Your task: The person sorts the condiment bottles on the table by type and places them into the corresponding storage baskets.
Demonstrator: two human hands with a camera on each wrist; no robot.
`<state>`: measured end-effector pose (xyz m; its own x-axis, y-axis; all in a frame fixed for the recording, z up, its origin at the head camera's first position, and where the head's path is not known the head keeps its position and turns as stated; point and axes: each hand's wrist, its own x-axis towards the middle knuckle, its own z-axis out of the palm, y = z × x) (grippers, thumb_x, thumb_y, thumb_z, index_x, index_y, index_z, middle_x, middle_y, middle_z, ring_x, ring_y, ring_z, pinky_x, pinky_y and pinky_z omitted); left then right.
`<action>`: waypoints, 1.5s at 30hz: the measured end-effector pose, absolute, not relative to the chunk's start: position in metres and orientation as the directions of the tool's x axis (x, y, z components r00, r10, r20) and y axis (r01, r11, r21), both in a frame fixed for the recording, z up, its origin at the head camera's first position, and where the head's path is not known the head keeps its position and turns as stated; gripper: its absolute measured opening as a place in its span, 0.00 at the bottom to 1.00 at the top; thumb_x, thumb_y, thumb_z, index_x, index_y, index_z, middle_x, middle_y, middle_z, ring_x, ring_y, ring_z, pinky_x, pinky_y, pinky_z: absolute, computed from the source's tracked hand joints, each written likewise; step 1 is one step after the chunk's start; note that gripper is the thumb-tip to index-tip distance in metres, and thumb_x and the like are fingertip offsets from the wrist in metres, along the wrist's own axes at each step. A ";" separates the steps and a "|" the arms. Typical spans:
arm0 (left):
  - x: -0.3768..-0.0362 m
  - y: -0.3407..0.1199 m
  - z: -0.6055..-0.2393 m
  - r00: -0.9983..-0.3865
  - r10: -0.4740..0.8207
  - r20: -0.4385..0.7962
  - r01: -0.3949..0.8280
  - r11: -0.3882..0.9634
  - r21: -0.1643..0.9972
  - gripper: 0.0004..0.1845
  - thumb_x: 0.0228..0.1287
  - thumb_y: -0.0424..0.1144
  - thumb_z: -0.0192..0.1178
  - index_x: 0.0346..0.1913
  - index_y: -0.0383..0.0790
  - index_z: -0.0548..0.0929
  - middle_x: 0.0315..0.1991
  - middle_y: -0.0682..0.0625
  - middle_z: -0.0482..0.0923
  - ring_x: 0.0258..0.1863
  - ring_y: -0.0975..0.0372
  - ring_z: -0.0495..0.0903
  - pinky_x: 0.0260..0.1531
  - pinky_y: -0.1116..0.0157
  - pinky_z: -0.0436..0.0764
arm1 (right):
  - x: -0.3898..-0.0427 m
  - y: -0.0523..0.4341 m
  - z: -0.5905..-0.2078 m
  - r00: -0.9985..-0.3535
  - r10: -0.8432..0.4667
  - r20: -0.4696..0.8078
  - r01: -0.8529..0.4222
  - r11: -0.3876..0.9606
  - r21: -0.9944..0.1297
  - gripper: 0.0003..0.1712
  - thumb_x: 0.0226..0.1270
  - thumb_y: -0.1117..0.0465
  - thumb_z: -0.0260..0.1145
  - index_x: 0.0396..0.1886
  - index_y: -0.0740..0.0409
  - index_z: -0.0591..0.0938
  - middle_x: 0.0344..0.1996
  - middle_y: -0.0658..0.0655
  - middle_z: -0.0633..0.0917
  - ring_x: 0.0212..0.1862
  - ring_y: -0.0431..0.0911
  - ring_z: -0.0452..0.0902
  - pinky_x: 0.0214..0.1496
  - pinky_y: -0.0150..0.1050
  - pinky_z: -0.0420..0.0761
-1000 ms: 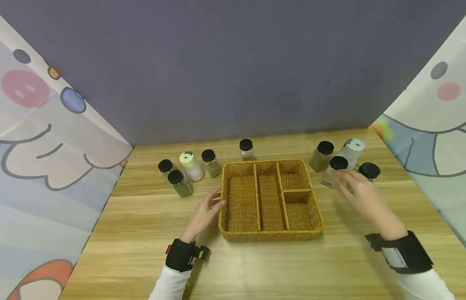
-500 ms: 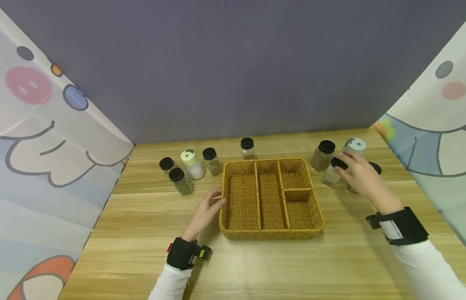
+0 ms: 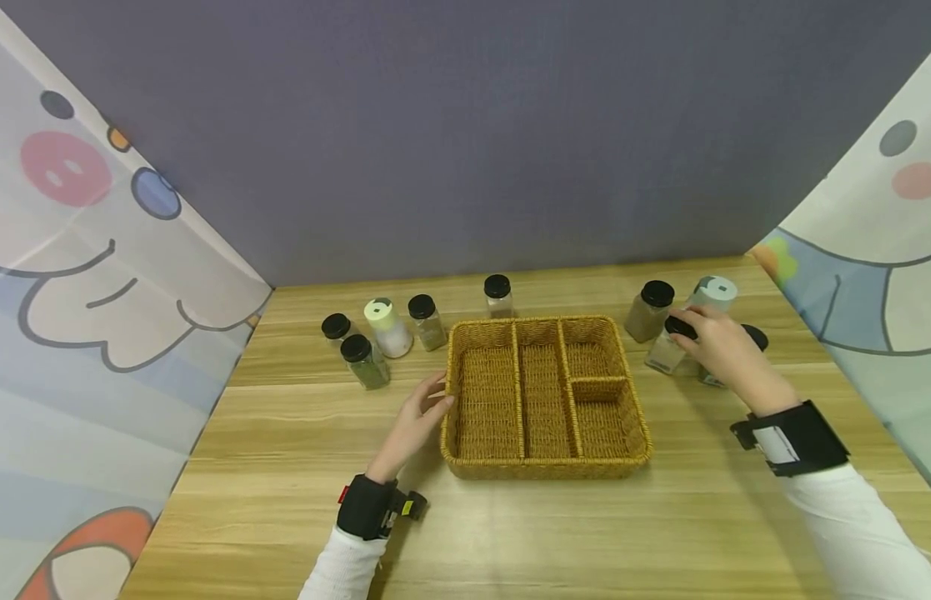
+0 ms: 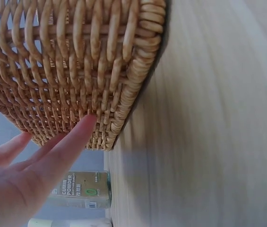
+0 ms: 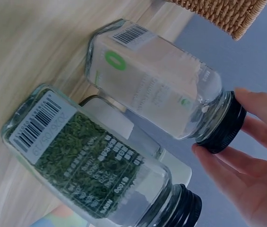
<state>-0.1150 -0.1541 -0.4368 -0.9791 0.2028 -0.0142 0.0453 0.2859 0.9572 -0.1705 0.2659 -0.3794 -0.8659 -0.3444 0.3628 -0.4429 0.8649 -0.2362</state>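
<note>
A woven basket [image 3: 546, 468] with several compartments sits mid-table. My left hand [image 3: 437, 398] lies against its left wall [image 4: 76, 61], fingers [image 4: 72, 139] straight and touching the weave. My right hand [image 3: 696, 327] reaches to a cluster of jars right of the basket. It pinches the black cap of a clear jar of pale powder [image 3: 663, 356]. In the right wrist view my right hand [image 5: 223, 124] has thumb and fingers on either side of the cap of this pale powder jar [image 5: 157, 90]. A green herb jar [image 5: 86, 165] stands right beside it.
Near the right hand stand a brown spice jar [image 3: 648, 310], a white-capped shaker [image 3: 713, 292] and the green jar's cap [image 3: 756, 336]. Left of the basket are several jars [image 3: 363, 361] and a white shaker [image 3: 388, 327]; one jar [image 3: 498, 296] stands behind it. Patterned curtains flank the table.
My right hand has reached further back and taken the pale powder jar's cap between thumb and fingers. The left hand has stayed against the basket.
</note>
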 end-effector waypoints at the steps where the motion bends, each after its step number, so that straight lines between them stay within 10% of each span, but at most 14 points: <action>1: -0.115 -0.154 -0.437 -0.980 0.198 -0.021 0.036 0.282 0.959 0.28 0.63 0.40 0.52 0.63 0.37 0.60 0.57 0.35 0.64 0.55 0.45 0.67 0.52 0.55 0.71 | -0.171 0.266 -0.379 -0.867 -0.346 0.358 -0.442 0.865 -0.235 0.22 0.49 0.70 0.66 0.46 0.75 0.74 0.34 0.71 0.75 0.27 0.56 0.73 0.22 0.45 0.72; 45: -0.115 -0.154 -0.438 -0.981 0.181 -0.072 -0.031 0.219 0.975 0.29 0.62 0.41 0.53 0.64 0.38 0.59 0.58 0.34 0.63 0.55 0.45 0.66 0.46 0.57 0.75 | -0.179 0.267 -0.351 -0.866 -0.446 0.228 -0.493 0.836 -0.239 0.24 0.51 0.70 0.65 0.48 0.77 0.72 0.36 0.74 0.73 0.33 0.60 0.73 0.28 0.49 0.76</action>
